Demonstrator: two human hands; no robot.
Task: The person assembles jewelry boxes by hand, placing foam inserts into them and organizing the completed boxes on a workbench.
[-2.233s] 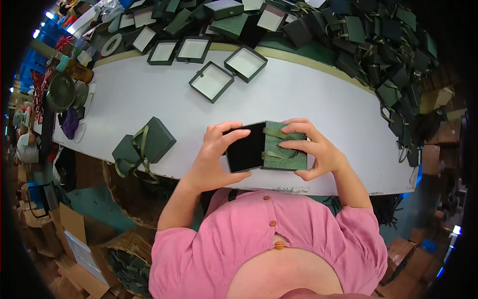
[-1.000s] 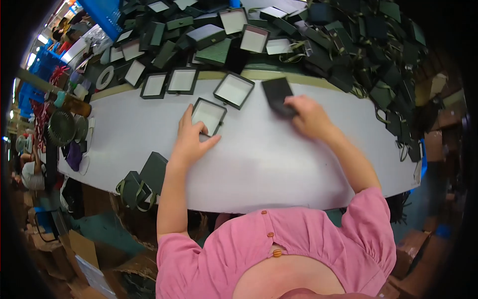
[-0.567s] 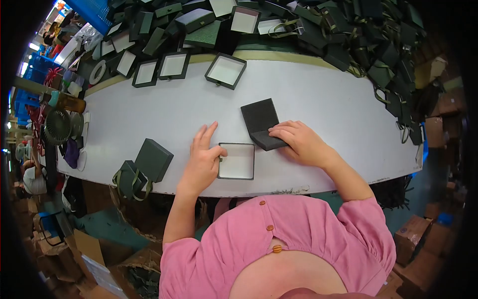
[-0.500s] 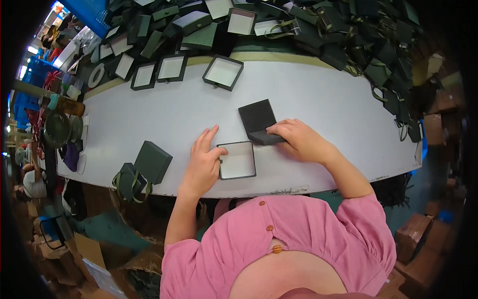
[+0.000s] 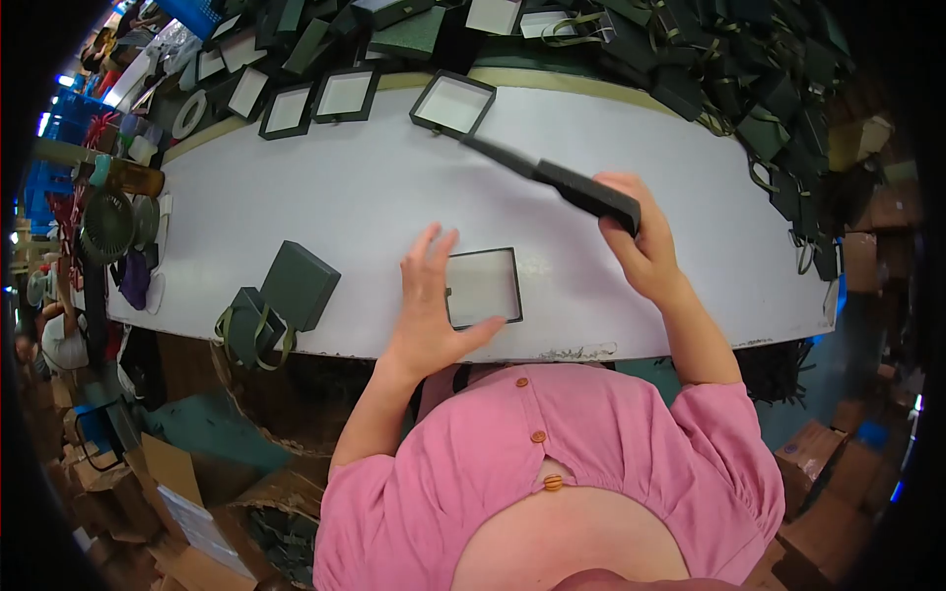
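Observation:
My right hand [image 5: 642,236] grips the thick end of a black box insert [image 5: 586,190], raised over the table and seen nearly edge-on. Its thin flap stretches up and left toward a drawer tray at the back. In front of me lies a shallow drawer tray [image 5: 485,286] with a white inside and dark green rim. My left hand [image 5: 434,300] is over that tray's left side, fingers apart and thumb across the front rim. To its left, a dark green box [image 5: 302,284] leans by a smaller box with green ribbon [image 5: 253,325].
Along the back edge of the white table [image 5: 355,207] lie several white-lined trays [image 5: 453,102]. Behind them is a heap of dark green boxes [image 5: 680,59]. A bottle [image 5: 133,177] and a small fan [image 5: 106,223] stand at the left. Cardboard cartons [image 5: 818,458] are on the floor.
My right hand has lifted the black insert off the table, tipping it from folded to nearly straight. My left hand has moved from the tray's left edge to spread over it.

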